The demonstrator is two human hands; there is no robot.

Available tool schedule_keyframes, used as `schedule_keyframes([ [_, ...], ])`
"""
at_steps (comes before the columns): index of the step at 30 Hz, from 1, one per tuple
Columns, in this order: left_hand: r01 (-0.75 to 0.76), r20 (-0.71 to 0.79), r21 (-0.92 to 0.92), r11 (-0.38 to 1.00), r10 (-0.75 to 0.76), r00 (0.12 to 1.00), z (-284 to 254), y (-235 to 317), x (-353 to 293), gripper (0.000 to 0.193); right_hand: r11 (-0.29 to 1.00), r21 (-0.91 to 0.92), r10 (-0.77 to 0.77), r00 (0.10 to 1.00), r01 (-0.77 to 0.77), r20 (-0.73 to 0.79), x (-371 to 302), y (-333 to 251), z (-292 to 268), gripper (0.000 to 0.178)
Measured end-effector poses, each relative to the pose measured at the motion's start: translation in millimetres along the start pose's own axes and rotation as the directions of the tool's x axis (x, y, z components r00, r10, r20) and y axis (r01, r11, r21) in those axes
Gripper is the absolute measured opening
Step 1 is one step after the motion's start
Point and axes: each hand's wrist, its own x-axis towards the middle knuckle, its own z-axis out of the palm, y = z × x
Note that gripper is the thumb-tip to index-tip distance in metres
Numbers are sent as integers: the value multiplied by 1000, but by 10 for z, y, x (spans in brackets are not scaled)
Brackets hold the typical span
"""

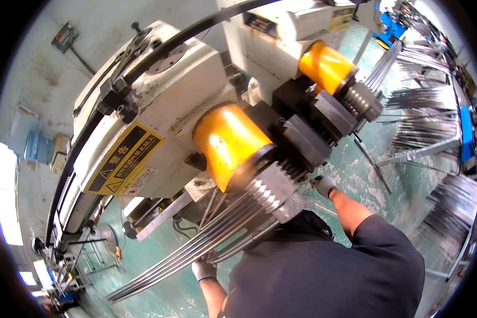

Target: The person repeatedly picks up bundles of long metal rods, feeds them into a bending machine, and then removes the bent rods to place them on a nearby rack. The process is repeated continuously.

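Observation:
My left hand [203, 269], in a white knitted glove with a blue cuff edge, is closed around the lower end of a thin metal tube [244, 245]. Just above it slants a bundle of long metal tubes [180, 259], which hides part of the fingers. Stretched forward, my right hand [324, 185] wears a pale glove with dark fingertips. Its fingers are curled beside the black clamp blocks [307, 140] of a machine; what they hold, if anything, is hidden. Between the hands juts an orange cylinder [233, 146] with a toothed metal head [274, 191].
A second orange cylinder [327, 66] stands farther right on the white machine body [180, 100]. A black hose [175, 45] arches over it. Racks of metal rods [424, 100] line the right side; another rod stack [453, 212] lies nearer. The floor [392, 159] is worn green.

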Motion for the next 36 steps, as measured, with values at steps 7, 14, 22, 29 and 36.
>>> schedule_keyframes([
  [7, -35, 185, 61, 998, 23, 982, -180, 215, 337, 40, 867, 405, 326, 945, -291, -18, -971, 771, 499, 36],
  [14, 82, 394, 123, 989, -124, 911, -59, 42, -230, 38, 886, 462, 245, 883, -36, -401, -1571, 773, 259, 34],
  [22, -195, 419, -124, 973, 230, 879, 234, 604, -939, 28, 678, 571, 92, 717, 463, -691, -1530, -769, -1318, 41],
  [29, -605, 552, -156, 781, 577, 602, 383, 971, -1217, 42, 201, 815, 138, 808, 544, -573, -1295, -1499, -1914, 66],
  [36, -471, 437, -234, 851, 525, 731, 712, 1012, -1484, 43, -153, 901, 143, 911, 406, -386, -552, -1379, -2097, 60],
])
